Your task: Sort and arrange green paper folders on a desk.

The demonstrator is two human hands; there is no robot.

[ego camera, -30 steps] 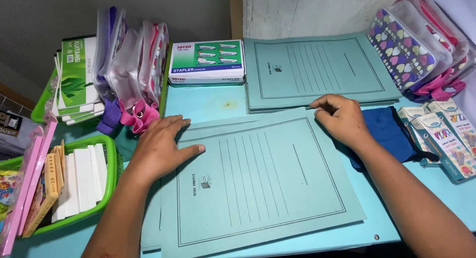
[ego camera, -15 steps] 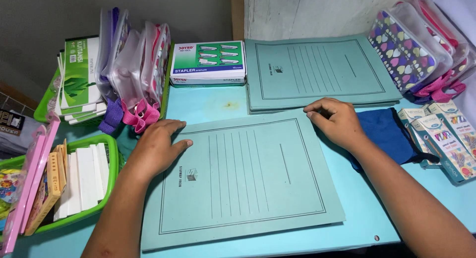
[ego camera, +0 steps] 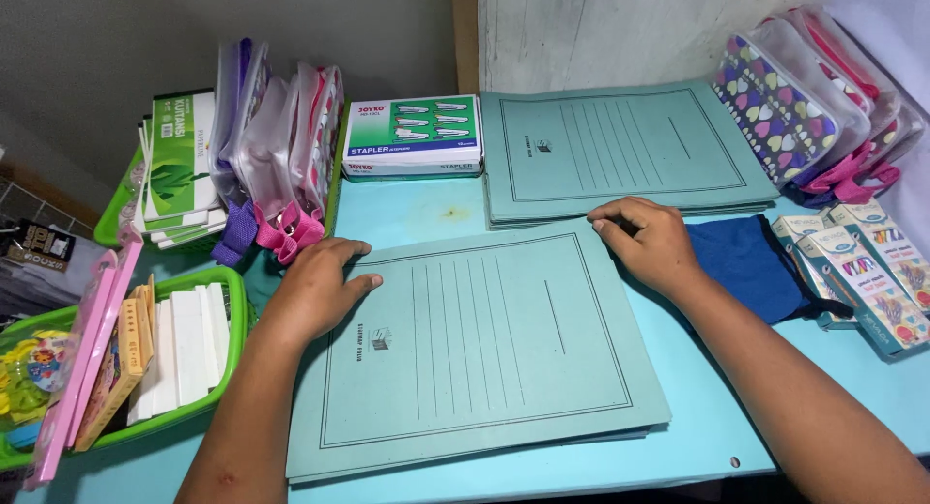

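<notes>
A stack of teal paper folders lies in front of me on the light blue table. My left hand rests flat on the stack's upper left corner, fingers spread on the top folder. My right hand presses its curled fingertips on the stack's upper right corner. A second stack of the same teal folders lies further back, against the wall.
A green-and-white stapler box sits beside the far stack. Clear zip pouches and green booklets stand at left. A green basket holds white items. At right lie a blue cloth, small pencil boxes and heart-patterned pouches.
The top folder has slid left and squared up over the ones beneath, so the near stack is aligned. Both hands stayed at its upper corners, shifting slightly left.
</notes>
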